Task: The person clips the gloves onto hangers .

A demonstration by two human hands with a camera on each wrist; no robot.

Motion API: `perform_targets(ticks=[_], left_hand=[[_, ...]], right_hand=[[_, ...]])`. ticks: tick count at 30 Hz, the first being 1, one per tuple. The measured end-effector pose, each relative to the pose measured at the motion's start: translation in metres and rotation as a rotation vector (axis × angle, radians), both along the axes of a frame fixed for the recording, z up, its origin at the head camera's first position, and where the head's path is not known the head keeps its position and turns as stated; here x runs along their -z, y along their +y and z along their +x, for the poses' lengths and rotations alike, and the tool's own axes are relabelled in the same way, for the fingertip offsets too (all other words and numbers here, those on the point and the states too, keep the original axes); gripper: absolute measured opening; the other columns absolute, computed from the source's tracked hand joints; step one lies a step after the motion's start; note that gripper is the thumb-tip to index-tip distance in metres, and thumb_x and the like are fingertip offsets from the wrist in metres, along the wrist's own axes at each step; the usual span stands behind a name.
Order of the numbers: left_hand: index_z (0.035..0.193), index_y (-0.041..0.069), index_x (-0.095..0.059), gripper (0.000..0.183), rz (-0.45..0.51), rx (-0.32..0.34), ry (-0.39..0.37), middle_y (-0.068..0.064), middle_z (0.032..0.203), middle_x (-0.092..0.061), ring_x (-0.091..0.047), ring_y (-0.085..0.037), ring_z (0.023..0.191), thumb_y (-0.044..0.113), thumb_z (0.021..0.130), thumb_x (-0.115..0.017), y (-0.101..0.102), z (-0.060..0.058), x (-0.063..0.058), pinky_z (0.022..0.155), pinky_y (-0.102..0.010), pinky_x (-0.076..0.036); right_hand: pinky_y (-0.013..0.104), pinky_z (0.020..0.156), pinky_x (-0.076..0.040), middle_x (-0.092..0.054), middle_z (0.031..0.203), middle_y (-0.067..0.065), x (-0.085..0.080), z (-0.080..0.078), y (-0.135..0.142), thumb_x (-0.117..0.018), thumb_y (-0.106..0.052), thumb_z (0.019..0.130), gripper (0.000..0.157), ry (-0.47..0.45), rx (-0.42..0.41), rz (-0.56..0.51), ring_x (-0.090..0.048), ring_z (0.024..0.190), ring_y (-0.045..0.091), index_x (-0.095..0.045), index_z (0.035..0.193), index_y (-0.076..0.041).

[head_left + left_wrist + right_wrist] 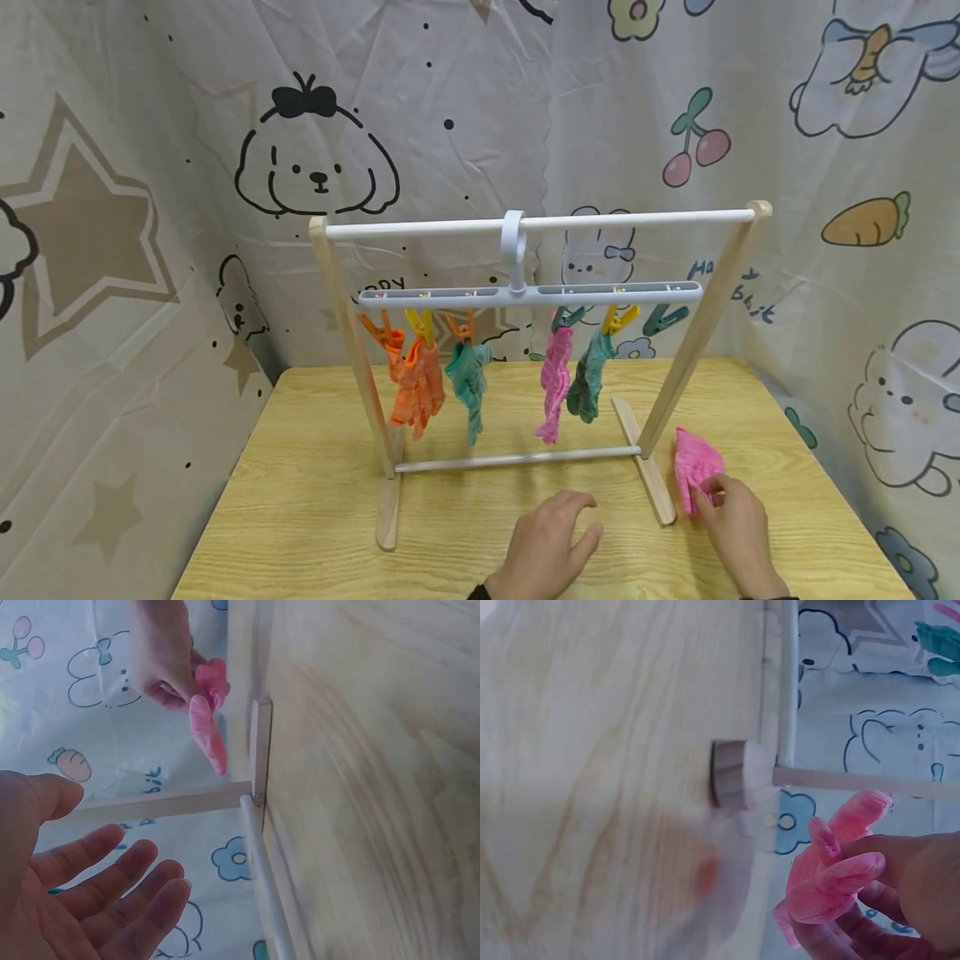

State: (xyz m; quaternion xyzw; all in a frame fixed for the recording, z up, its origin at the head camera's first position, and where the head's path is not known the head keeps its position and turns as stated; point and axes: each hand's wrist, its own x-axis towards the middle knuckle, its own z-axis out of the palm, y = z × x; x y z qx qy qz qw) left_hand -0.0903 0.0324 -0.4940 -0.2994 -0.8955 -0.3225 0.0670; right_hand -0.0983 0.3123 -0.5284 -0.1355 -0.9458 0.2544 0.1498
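My right hand (735,529) pinches a small pink glove (696,460) at the right of the table, beside the rack's foot. In the right wrist view, the glove's (836,881) soft fingers stick out around my thumb and fingertips. My left hand (546,542) hovers in front of the rack, holding nothing, with its fingers (124,885) loosely spread. From a grey hanger (450,297) dangle orange gloves (420,387), a teal glove (469,387), a pink glove (556,383) and a dark green glove (588,383), held by clothespins. The rightmost green clothespin (666,320) holds nothing.
A wooden rack (693,342) with a white top rail (637,220) carries the hanger. Its lower rail (517,459) and right foot (654,487) lie between my hands and the back of the table (300,500). Patterned cloth (465,125) surrounds the table.
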Motion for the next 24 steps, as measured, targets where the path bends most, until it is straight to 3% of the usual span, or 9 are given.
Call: perform_targets(ticks=[9, 24], left_hand=[[0.112, 0.017, -0.064, 0.033, 0.028, -0.017, 0.011, 0.007, 0.109, -0.065, -0.061, -0.004, 0.095, 0.041, 0.094, -0.049, -0.001, -0.004, -0.007, 0.065, -0.018, -0.049], [0.11, 0.019, -0.065, 0.033, 0.033, -0.03, 0.057, 0.007, 0.107, -0.066, -0.061, -0.005, 0.094, 0.042, 0.095, -0.047, -0.001, -0.003, -0.007, 0.063, -0.02, -0.049]], right_hand=[[0.032, 0.055, -0.047, -0.063, 0.075, 0.007, -0.008, 0.002, -0.013, -0.072, -0.011, 0.076, 0.01, 0.176, -0.046, 0.008, -0.061, 0.065, 0.018, -0.064, 0.077, -0.006], [0.023, 0.049, -0.048, -0.061, 0.076, 0.007, -0.024, 0.006, -0.029, -0.073, -0.006, 0.073, 0.011, 0.26, -0.04, 0.003, -0.061, 0.064, 0.018, -0.063, 0.076, -0.006]])
